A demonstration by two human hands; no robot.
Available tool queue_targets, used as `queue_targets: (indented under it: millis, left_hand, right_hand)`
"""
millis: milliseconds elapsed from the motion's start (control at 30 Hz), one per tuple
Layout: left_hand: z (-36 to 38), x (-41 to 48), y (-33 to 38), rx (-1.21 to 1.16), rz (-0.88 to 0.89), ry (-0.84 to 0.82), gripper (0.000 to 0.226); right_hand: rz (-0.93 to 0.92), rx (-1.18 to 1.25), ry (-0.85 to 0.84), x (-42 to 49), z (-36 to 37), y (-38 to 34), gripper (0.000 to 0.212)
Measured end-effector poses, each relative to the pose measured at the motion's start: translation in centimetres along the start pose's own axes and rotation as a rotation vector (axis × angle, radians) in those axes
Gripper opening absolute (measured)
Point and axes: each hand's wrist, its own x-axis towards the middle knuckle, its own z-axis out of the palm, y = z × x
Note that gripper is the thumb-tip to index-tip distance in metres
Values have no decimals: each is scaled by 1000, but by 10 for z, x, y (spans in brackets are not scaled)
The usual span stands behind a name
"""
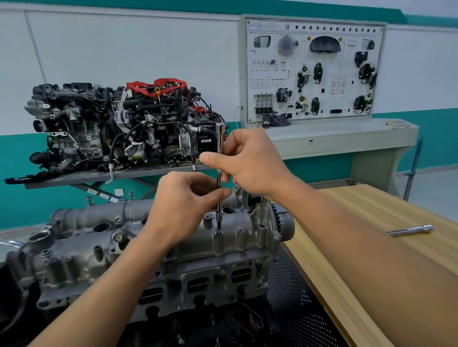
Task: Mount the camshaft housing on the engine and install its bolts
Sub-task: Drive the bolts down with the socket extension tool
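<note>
Already done: the camshaft housing (152,228) is sitting on top of the engine (200,280), so the mounting part is looking finished.
In hand: the driver bar (219,137) is standing upright, its tip resting in a bolt (219,233) on the near edge of the housing, toward the right end. This is reading as that bolt being run down.
Left grip: the left hand (182,203) is pinching the lower shaft of the bar between thumb and fingertips, just above the housing.
Right grip: the right hand (251,164) is clamping curled fingers round the upper shaft, below the bar's thick top end.
Left to do: the far-edge bolts (89,199) are standing proud and seem to be awaiting driving. Whether the other bosses are holding bolts is not showing clearly, and final tightening is probably waiting too.
Housing material: dull grey cast metal is showing a grainy skin, round bosses, ribs and open bores, and a toothed wheel (276,218) is projecting at the right end.
Tool material: the bar is gleaming like chrome, slim and round.
Nearby: a spare bar (410,230) of the same shine is lying on the pale wood-grained table (379,209), well apart from the engine.
</note>
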Motion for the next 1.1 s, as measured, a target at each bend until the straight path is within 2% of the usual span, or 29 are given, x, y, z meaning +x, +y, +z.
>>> queue_targets:
  millis: [100,233,300,400,433,500,567,667,767,833,967,1100]
  left_hand:
    - [1,2,-2,27,17,-8,6]
    - [-4,3,-2,15,2,-177,11]
    - [-7,3,0,-5,14,-249,16]
    - [-4,4,1,44,17,-243,10]
    - [-2,3,1,45,4,-213,6]
    - [2,2,0,57,-5,-99,12]
    - [4,2,-1,76,9,-25,12]
    - [3,3,-3,7,-5,-83,3]
    - [-2,4,-2,-58,-33,-229,13]
    - [-6,6,0,-45,-35,-289,14]
    - [-5,6,2,92,-22,-313,8]
    - [1,1,3,126,-25,-116,9]
  right_hand:
    - [24,37,-41,-1,-3,-2,34]
    - [44,119,-240,0,-13,-6,15]
    - [46,95,-272,0,-16,-5,11]
    - [44,84,-186,0,-12,-3,12]
    - [37,74,-133,-1,-9,-2,17]
    - [3,6,-29,-1,-5,1,27]
    - [-13,-32,5,-1,-4,2,31]
    - [37,23,-68,-1,-6,0,28]
    - [42,73,-223,1,-11,-1,13]
    - [30,71,-272,1,-13,0,11]
    - [26,47,-139,-2,-7,2,14]
    - [-4,-15,38,-4,0,7,28]
